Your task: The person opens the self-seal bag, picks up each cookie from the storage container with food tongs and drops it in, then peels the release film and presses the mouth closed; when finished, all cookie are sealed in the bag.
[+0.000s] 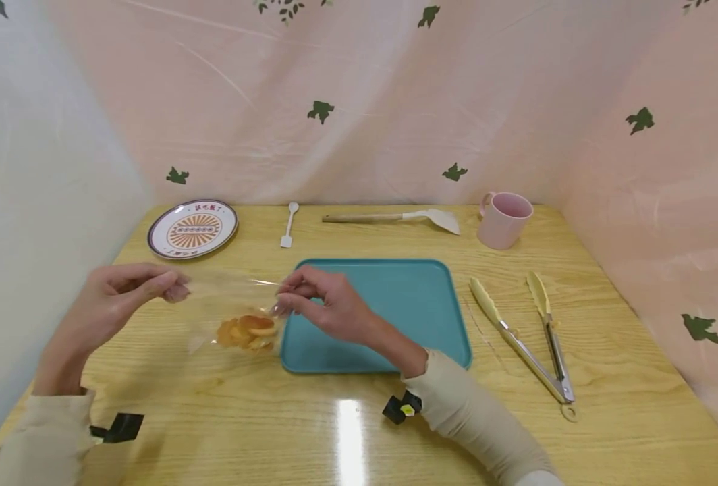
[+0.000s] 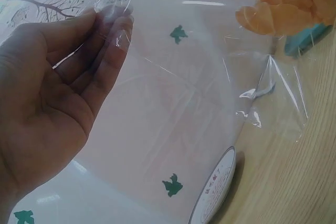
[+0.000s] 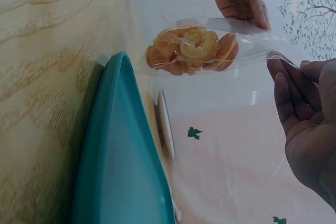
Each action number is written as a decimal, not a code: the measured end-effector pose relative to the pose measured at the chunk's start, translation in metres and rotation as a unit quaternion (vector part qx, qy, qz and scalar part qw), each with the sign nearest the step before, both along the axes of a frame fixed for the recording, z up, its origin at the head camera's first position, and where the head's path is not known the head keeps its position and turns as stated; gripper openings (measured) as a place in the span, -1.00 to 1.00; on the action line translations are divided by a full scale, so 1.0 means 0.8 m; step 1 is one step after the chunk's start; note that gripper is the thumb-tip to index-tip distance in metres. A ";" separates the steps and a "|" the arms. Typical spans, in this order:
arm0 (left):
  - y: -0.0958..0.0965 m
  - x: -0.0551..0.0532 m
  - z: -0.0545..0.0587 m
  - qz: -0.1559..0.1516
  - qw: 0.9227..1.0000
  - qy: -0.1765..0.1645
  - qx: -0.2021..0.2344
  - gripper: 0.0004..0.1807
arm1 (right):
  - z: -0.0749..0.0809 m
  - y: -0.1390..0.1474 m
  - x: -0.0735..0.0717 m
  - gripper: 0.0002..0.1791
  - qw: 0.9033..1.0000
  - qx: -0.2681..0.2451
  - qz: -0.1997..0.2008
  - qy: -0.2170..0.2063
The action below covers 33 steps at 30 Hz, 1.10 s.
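Note:
A clear plastic bag [image 1: 228, 297] with several orange and yellow food-like pieces [image 3: 191, 48] in its bottom hangs above the table, left of the teal tray [image 1: 383, 317]. My left hand [image 1: 113, 297] pinches one upper corner between thumb and fingers; the film wraps over those fingertips in the left wrist view. At the opposite upper corner my right hand [image 1: 328, 300] pinches the film, over the tray's left side. Between both hands the bag's top edge is stretched. The exact kind of the pieces cannot be told through the film.
At the back stand a patterned plate [image 1: 193, 229], a small white spoon-like tool [image 1: 289, 225], a spatula [image 1: 389, 217] and a pink mug [image 1: 503, 221]. Metal tongs with yellow tips [image 1: 532, 347] lie spread right of the tray. Fabric walls [image 1: 359, 101] enclose the wooden table [image 1: 262, 425].

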<state>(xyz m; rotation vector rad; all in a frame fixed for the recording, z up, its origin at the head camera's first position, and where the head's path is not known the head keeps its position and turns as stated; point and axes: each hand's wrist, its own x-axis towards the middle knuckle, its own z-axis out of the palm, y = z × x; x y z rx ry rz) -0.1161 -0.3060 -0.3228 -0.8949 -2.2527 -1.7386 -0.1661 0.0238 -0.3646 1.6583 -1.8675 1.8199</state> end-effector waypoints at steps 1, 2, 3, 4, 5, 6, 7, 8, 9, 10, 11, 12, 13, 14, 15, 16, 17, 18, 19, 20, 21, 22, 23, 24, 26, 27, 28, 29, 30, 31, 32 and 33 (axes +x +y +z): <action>-0.002 0.001 0.000 -0.003 1.000 0.002 -0.001 -0.71 | 0.000 -0.001 0.001 -0.85 1.000 -0.001 0.004 0.001; -0.004 0.003 0.001 -0.005 1.000 0.001 0.000 -0.71 | 0.001 -0.002 0.002 -0.85 1.000 -0.001 0.007 0.000; -0.005 0.005 0.003 -0.002 1.000 0.001 -0.001 -0.71 | 0.001 -0.004 0.003 -0.85 1.000 -0.001 0.010 0.001; -0.006 0.007 0.004 0.000 1.000 -0.001 0.000 -0.71 | 0.002 -0.004 0.004 -0.84 1.000 0.000 0.011 0.001; -0.008 0.008 0.005 -0.002 1.000 -0.001 0.000 -0.72 | 0.002 -0.005 0.005 -0.84 1.000 0.001 0.014 -0.001; -0.009 0.010 0.006 -0.001 1.000 -0.002 -0.002 -0.72 | 0.003 -0.006 0.007 -0.84 1.000 0.002 0.015 -0.003; -0.010 0.011 0.006 -0.001 1.000 -0.004 -0.003 -0.72 | 0.003 -0.007 0.008 -0.85 1.000 0.005 0.017 -0.008; -0.011 0.012 0.005 -0.005 1.000 -0.007 0.003 -0.72 | 0.003 -0.008 0.010 -0.85 1.000 0.008 0.018 -0.012; -0.012 0.013 0.004 -0.009 1.000 -0.009 0.001 -0.72 | 0.003 -0.009 0.011 -0.86 1.000 0.014 0.018 -0.020; -0.014 0.013 0.003 -0.011 1.000 -0.010 -0.003 -0.71 | 0.002 -0.009 0.013 -0.88 0.999 0.022 0.016 -0.032; -0.016 0.014 0.001 -0.011 1.000 -0.011 -0.011 -0.71 | 0.001 -0.010 0.014 -0.90 0.998 0.032 0.012 -0.045; -0.018 0.013 -0.002 -0.011 1.000 -0.014 -0.017 -0.71 | 0.000 -0.012 0.015 -0.91 0.997 0.043 0.007 -0.060; -0.021 0.013 -0.005 -0.012 1.000 -0.015 -0.024 -0.70 | -0.001 -0.013 0.015 -0.93 0.996 0.055 0.002 -0.077; -0.023 0.012 -0.008 -0.010 0.999 -0.018 -0.029 -0.70 | -0.002 -0.014 0.016 -0.93 0.993 0.067 -0.003 -0.094; -0.024 0.011 -0.011 -0.004 0.999 -0.020 -0.043 -0.70 | -0.003 -0.016 0.015 -0.93 0.990 0.079 -0.010 -0.113; -0.025 0.009 -0.014 0.002 0.998 -0.023 -0.050 -0.71 | -0.004 -0.017 0.015 -0.92 0.987 0.090 -0.016 -0.129; -0.026 0.008 -0.017 0.003 0.998 -0.031 -0.046 -0.72 | -0.005 -0.019 0.014 -0.91 0.985 0.097 -0.021 -0.144; -0.026 0.006 -0.020 0.009 0.998 -0.038 -0.048 -0.73 | -0.006 -0.020 0.012 -0.91 0.982 0.104 -0.026 -0.159; -0.026 0.004 -0.022 0.017 0.997 -0.044 -0.052 -0.74 | -0.006 -0.022 0.010 -0.90 0.979 0.108 -0.031 -0.171; -0.026 0.002 -0.024 0.028 0.997 -0.051 -0.056 -0.75 | -0.006 -0.023 0.007 -0.89 0.976 0.112 -0.036 -0.182; -0.026 0.000 -0.025 0.043 0.996 -0.054 -0.065 -0.75 | -0.007 -0.025 0.004 -0.88 0.974 0.115 -0.040 -0.191; -0.025 -0.002 -0.027 0.055 0.994 -0.059 -0.071 -0.76 | -0.007 -0.027 0.001 -0.87 0.972 0.116 -0.043 -0.199; -0.025 -0.005 -0.028 0.067 0.993 -0.063 -0.079 -0.75 | -0.008 -0.028 -0.002 -0.86 0.970 0.119 -0.048 -0.205; -0.024 -0.007 -0.029 0.084 0.990 -0.065 -0.094 -0.75 | -0.008 -0.030 -0.006 -0.84 0.968 0.121 -0.052 -0.212; -0.024 -0.013 -0.032 0.105 0.986 -0.072 -0.109 -0.73 | -0.009 -0.032 -0.012 -0.81 0.965 0.123 -0.060 -0.222; -0.024 -0.016 -0.033 0.111 0.984 -0.077 -0.114 -0.73 | -0.010 -0.034 -0.015 -0.80 0.964 0.123 -0.063 -0.226; -0.024 -0.020 -0.035 0.113 0.984 -0.084 -0.112 -0.73 | -0.010 -0.036 -0.019 -0.79 0.963 0.124 -0.066 -0.230; -0.025 -0.024 -0.037 0.116 0.983 -0.092 -0.111 -0.72 | -0.011 -0.037 -0.022 -0.79 0.962 0.125 -0.071 -0.233; -0.026 -0.028 -0.040 0.119 0.982 -0.099 -0.111 -0.72 | -0.011 -0.039 -0.024 -0.78 0.961 0.125 -0.076 -0.235; -0.027 -0.032 -0.044 0.115 0.982 -0.104 -0.107 -0.73 | -0.012 -0.041 -0.027 -0.78 0.960 0.127 -0.082 -0.235; -0.028 -0.036 -0.047 0.114 0.982 -0.109 -0.105 -0.73 | -0.013 -0.042 -0.029 -0.78 0.959 0.130 -0.088 -0.237; -0.029 -0.039 -0.050 0.112 0.982 -0.112 -0.101 -0.72 | -0.013 -0.044 -0.032 -0.77 0.958 0.131 -0.092 -0.239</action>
